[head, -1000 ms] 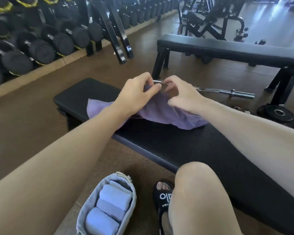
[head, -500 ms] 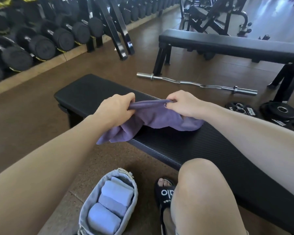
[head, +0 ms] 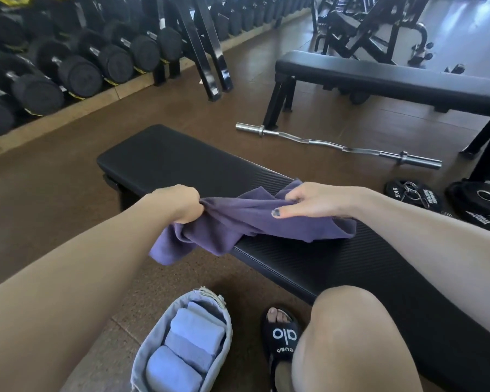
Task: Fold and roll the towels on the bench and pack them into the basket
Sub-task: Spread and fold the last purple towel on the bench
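1. Head view, the only camera. I see the purple towel (head: 255,222) draped across the near long edge of the black bench (head: 164,157), part on the pad, part hanging off toward the floor at about 7 o'clock from its middle.
2. Left hand (head: 178,203): fingers curled tight around a bunched end of the towel, fist closed on the cloth, held just off the bench edge.
3. Right hand (head: 314,199): pinching the towel's upper edge between thumb and curled fingers; thumb lies flat along the cloth pointing toward 9 o'clock, nail dark.
4. Towel is stretched loosely between the two hands, wrinkled, not yet folded.
5. Basket (head: 142,360), pale grey fabric, stands on the floor at 6 o'clock from the towel, below the left forearm. Light blue rolled towels (head: 190,349) lie packed in it side by side.
6. A knee (head: 348,335) sits at 5 o'clock, partly covering the bench's near end; a foot in a black sandal (head: 283,338) is just beside the basket, at its 3 o'clock.
7. Surroundings: chrome curl bar (head: 337,145) on the floor at 1 o'clock beyond the bench; weight plates (head: 481,199) at 3 o'clock; a second bench (head: 379,77) at 1 o'clock behind the bar; dumbbell rack (head: 82,60) at 10 to 11 o'clock.
8. Far half of the bench pad, toward 11 o'clock, lies beyond both hands.
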`<state>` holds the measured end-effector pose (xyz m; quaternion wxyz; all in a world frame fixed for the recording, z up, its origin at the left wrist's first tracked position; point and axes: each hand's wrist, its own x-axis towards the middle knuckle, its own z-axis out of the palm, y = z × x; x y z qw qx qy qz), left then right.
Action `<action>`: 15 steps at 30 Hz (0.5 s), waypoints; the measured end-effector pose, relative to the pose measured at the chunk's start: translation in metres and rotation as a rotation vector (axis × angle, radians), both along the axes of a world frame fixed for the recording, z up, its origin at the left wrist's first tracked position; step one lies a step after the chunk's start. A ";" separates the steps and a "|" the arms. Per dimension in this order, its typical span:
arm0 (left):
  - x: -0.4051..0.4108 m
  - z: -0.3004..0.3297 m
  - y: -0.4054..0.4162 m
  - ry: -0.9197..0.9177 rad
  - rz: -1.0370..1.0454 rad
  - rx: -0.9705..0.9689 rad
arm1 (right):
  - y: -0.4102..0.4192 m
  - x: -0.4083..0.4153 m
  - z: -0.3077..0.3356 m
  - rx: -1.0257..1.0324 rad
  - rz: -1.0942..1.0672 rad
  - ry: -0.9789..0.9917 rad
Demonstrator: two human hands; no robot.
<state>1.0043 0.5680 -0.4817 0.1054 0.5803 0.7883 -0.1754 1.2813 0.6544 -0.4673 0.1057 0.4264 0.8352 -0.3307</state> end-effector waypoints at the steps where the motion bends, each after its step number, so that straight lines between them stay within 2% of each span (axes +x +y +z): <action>1: -0.001 0.002 0.005 0.015 0.012 0.074 | 0.007 0.002 0.001 0.048 -0.021 0.021; 4: 0.000 0.025 0.028 0.045 0.034 0.341 | 0.038 0.015 0.019 0.439 -0.084 0.039; 6: 0.001 0.054 0.048 0.056 0.035 0.492 | 0.055 0.025 0.050 0.708 -0.202 0.048; 9: 0.001 0.103 0.078 0.020 0.078 0.777 | 0.071 0.037 0.099 1.014 -0.439 0.223; 12: -0.002 0.128 0.094 0.046 0.100 0.995 | 0.070 0.044 0.118 1.132 -0.567 0.359; 15: -0.009 0.117 0.090 0.136 0.077 1.026 | 0.050 0.043 0.095 1.091 -0.428 0.298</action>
